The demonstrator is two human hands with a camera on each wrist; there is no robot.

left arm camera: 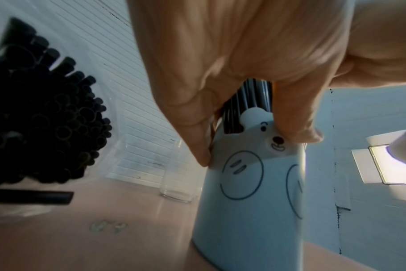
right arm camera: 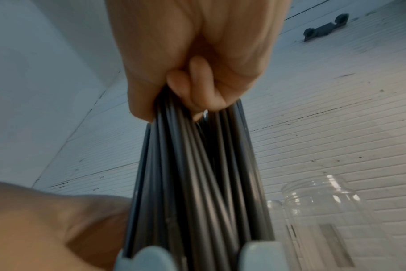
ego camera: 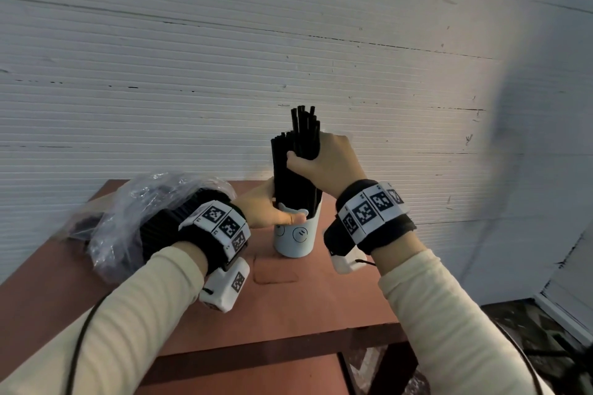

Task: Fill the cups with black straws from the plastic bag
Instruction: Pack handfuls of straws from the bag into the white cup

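Your white bear cup [ego camera: 293,237] stands upright on the table, packed with upright black straws [ego camera: 296,167]; more straws fill the crumpled clear bag [ego camera: 134,215] left.

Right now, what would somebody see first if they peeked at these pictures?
First, the fat bundle of black straws standing in the white bear cup at the middle of the reddish table, gripped up high by the right hand. The left hand holds the cup's rim. To the left lies a crinkly plastic bag with more straws inside.
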